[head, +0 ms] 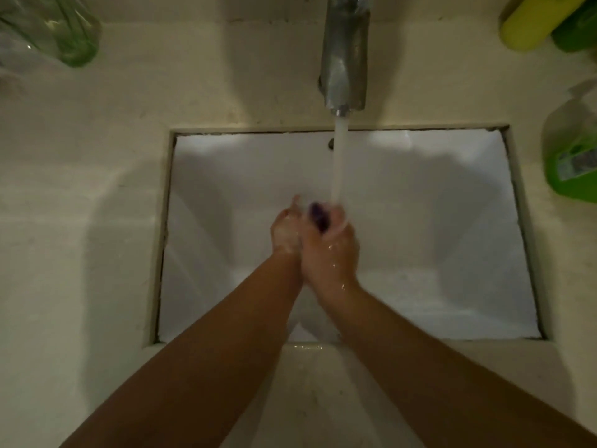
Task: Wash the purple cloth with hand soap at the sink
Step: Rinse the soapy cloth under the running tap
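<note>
Both hands are pressed together over the middle of the white sink (226,176). The purple cloth (318,215) is bunched small between them, only a dark purple bit showing at the fingertips. My right hand (332,250) is closed around the cloth, wet and shiny, directly under the running water stream (339,163). My left hand (286,232) presses against it from the left, with white soap foam on its palm and fingers. The chrome tap (345,56) stands at the back, water flowing from its spout.
A beige stone counter (80,221) surrounds the basin. A green-labelled soap dispenser bottle (573,150) stands at the right edge. A yellow bottle (533,21) and a green one lie at the top right. A clear green bottle (55,30) is at the top left.
</note>
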